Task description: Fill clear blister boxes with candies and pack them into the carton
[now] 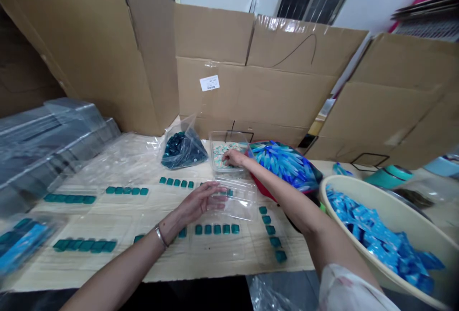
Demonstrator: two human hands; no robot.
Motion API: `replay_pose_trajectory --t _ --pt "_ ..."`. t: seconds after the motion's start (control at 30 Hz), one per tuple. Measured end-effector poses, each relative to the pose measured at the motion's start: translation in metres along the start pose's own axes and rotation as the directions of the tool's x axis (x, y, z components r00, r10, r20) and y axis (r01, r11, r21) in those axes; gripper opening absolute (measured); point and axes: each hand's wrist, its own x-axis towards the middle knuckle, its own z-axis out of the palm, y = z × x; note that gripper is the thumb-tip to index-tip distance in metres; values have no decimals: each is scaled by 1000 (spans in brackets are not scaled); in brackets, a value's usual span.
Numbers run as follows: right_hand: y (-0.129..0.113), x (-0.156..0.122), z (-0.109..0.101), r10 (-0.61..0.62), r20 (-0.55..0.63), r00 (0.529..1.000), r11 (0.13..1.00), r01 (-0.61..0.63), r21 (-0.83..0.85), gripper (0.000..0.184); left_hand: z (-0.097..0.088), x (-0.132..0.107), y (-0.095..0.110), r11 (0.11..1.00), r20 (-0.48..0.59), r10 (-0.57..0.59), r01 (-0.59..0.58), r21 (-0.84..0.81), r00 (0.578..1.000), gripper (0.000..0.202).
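Note:
My left hand (202,201) lies with fingers stretched out on a clear plastic tray (238,201) in the middle of the table. My right hand (233,158) reaches farther back into a small clear container (227,151) with patterned contents, fingers curled on them; what they pinch is too small to name. Rows of teal square pieces (217,229) sit in clear trays across the table, with another column of teal pieces (272,234) on the right.
A clear bag of dark teal pieces (182,151) lies behind the trays. A bag of blue sachets (287,160) and a cream basin (380,191) of blue sachets are at right. Stacked clear trays (46,144) are at left. Cardboard walls (258,81) enclose the back.

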Motion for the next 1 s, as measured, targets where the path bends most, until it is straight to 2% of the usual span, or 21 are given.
replay_pose_trajectory --t 0.1,0.2,0.27,0.33,0.4,0.47,0.57,0.7,0.87,1.0 --pt "4 -5 -6 19 -11 1000 997 -19 81 14 0 -1 3 1000 -30 15 -15 -18 999 30" --pt "-1 -27 -20 18 -20 1000 976 -13 215 14 1 -2 7 998 -75 40 -43 -38 996 29" --pt "-12 -50 -28 -2 -11 1000 894 7 449 23 3 -3 9 997 -98 55 -60 -45 994 28" --pt "-26 -78 -33 -15 11 1000 733 3 681 31 4 -4 10 996 -97 74 -79 -46 992 26" --pt "-42 -105 -33 -16 38 999 618 -20 786 34 7 -6 11 994 -73 92 -95 -46 993 24" --pt "-56 -130 -29 -9 45 999 588 -31 809 34 10 -8 11 993 -47 100 -102 -51 994 21" --pt "-69 -158 -18 18 18 1000 613 -25 790 34 19 -12 11 993 -28 102 -104 -49 994 15" --pt "-76 -179 -2 21 -11 1000 692 -7 722 32 33 -20 8 993 -48 113 -115 -35 992 12" --pt "-78 -191 11 -77 -51 996 810 92 580 26 45 -30 0 990 -46 141 -142 -16 989 16" --pt "-81 -197 16 -204 -33 978 906 202 372 11 47 -36 -8 988 -52 156 -156 1 986 19"
